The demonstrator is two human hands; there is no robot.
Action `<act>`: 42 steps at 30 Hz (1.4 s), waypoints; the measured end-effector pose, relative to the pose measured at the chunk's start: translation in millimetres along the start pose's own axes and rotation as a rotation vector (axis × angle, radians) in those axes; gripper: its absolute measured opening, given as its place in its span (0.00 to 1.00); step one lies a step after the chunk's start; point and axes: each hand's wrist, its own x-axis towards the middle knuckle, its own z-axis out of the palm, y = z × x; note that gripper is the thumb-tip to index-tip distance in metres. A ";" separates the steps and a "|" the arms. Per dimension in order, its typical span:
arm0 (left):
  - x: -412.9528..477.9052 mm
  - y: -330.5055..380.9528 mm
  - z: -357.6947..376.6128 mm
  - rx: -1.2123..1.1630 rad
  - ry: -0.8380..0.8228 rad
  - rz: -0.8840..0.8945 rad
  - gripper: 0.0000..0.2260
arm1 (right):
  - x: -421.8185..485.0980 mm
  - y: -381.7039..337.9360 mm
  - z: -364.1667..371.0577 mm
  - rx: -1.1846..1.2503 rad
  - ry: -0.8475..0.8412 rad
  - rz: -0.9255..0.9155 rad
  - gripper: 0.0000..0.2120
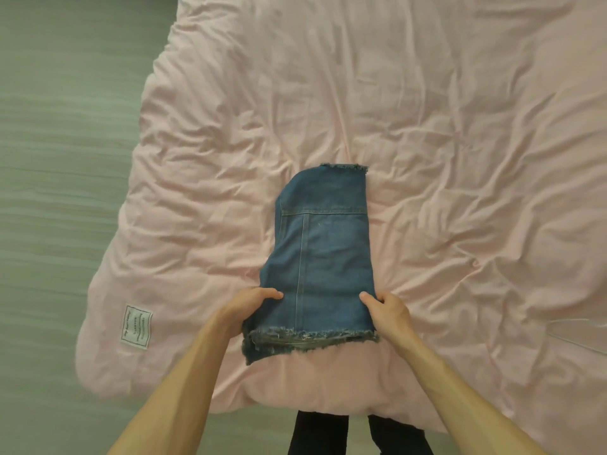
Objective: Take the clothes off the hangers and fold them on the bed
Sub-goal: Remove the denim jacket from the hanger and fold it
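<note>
Gripping the near end of a folded denim garment (pixel 323 251), both hands work at its two side edges. The left hand (pixel 248 308) holds the left edge: its thumb (pixel 274 294) lies on top of the cloth, and the other fingers are curled underneath, hidden by the denim. The right hand (pixel 391 310) holds the right edge in the same way, thumb (pixel 365 297) pressed on the top face and the remaining fingers bent round the edge, their tips out of sight. Between the two thumbs runs a pale vertical seam.

Just nearer than the fingers, the frayed hem (pixel 312 334) spans from one wrist to the other. A lower layer of denim shows below it and hangs out past the left wrist. Whether this near end is lifted clear of the bed (pixel 460 133) or rests on it cannot be told. Beyond the fingers the garment stretches away, narrowing toward a second frayed edge (pixel 343 166) at its far end, and that far part lies flat on the wrinkled pink cover.

Well to the left of the left hand, a small white label (pixel 136 327) is sewn onto the cover near its corner. Further left is a grey-green floor (pixel 49 159). Below the forearms, at the bed's near edge, the person's dark trouser legs (pixel 317 433) show.
</note>
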 end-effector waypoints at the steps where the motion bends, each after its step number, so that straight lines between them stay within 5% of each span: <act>1: -4.1 5.0 -0.5 0.007 -0.005 -0.008 0.12 | 0.0 -3.8 -5.7 -0.045 0.000 0.000 0.16; 6: -12.5 19.3 3.8 -0.085 -0.029 -0.043 0.14 | 10.6 -31.8 -21.2 -0.162 -0.070 0.048 0.13; 12: -17.3 34.0 7.5 -0.379 -0.043 -0.085 0.10 | 32.3 -49.1 -40.7 0.339 -0.277 0.322 0.08; 15: -25.0 81.8 7.4 -0.757 -0.059 -0.005 0.07 | 58.4 -79.1 -63.4 0.645 -0.335 0.319 0.08; 18: -22.5 147.4 12.7 -0.876 0.037 0.123 0.06 | 78.5 -134.0 -86.6 0.920 -0.357 0.285 0.08; 20: -9.6 187.3 14.4 -0.813 0.194 0.231 0.10 | 95.2 -166.4 -98.2 0.987 -0.304 0.245 0.10; 23: 36.6 209.5 15.5 -0.209 0.497 0.402 0.29 | 128.8 -183.5 -93.3 0.775 -0.170 0.083 0.14; 25: 60.6 204.1 21.2 0.089 0.459 0.440 0.33 | 148.8 -172.8 -84.5 0.511 -0.098 -0.036 0.17; 36: 77.9 204.4 34.6 -0.159 0.372 0.499 0.26 | 135.3 -142.0 -63.6 0.818 -0.280 -0.215 0.15; 42: 65.0 186.5 42.3 -0.232 0.400 0.473 0.33 | 119.2 -121.2 -53.1 0.725 -0.215 -0.181 0.07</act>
